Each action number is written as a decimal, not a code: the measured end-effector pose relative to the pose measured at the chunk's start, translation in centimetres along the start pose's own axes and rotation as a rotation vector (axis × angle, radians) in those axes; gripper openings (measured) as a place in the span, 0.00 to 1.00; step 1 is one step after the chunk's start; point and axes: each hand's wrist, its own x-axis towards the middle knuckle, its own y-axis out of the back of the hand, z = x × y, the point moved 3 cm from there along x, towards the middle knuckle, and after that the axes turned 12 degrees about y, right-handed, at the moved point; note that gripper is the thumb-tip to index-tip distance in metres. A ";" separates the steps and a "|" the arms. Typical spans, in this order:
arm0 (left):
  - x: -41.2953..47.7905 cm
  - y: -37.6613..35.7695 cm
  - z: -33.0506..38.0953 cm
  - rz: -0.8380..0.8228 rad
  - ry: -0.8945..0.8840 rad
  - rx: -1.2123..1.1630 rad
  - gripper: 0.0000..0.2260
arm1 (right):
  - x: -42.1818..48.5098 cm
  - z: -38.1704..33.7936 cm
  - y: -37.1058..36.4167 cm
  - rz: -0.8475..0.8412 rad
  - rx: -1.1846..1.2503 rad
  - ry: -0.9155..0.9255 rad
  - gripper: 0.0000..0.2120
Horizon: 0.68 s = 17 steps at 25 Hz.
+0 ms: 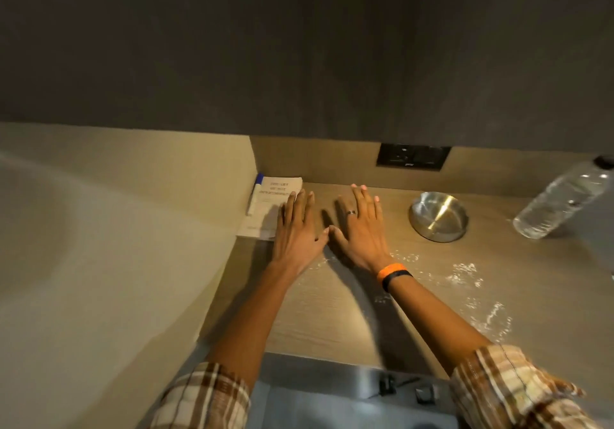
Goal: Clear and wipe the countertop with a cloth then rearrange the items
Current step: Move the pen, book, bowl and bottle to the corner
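Observation:
My left hand [297,227] and my right hand [360,227] lie flat and side by side on the wooden countertop [325,312], fingers spread, thumbs nearly touching, holding nothing. A white notepad [265,207] with a blue-capped pen [254,196] on it sits in the back left corner, just under my left fingertips. A round steel bowl [438,216] stands to the right of my right hand. A clear plastic water bottle [564,201] leans at the far right. No cloth is in view.
White crumbs or droplets [465,275] are scattered over the right part of the counter. A black wall socket [413,157] sits on the back panel. A beige side wall [133,229] bounds the counter on the left. Blue fabric [315,395] lies below the front edge.

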 end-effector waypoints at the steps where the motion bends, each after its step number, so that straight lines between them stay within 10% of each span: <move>1: 0.0 -0.9 2.2 -0.052 -0.030 -0.019 0.39 | -1.5 2.2 1.2 0.033 -0.040 -0.044 0.33; 8: 0.0 -6.1 16.7 -0.432 -0.102 -0.312 0.45 | -9.6 16.0 6.0 0.146 0.344 -0.574 0.43; 13: -0.6 -6.6 19.1 -0.441 0.057 -0.843 0.38 | -10.1 17.5 6.4 0.127 0.746 -0.432 0.35; 17: -0.7 -5.2 14.7 -0.262 0.181 -0.620 0.44 | -7.8 13.2 5.2 0.063 0.788 -0.341 0.43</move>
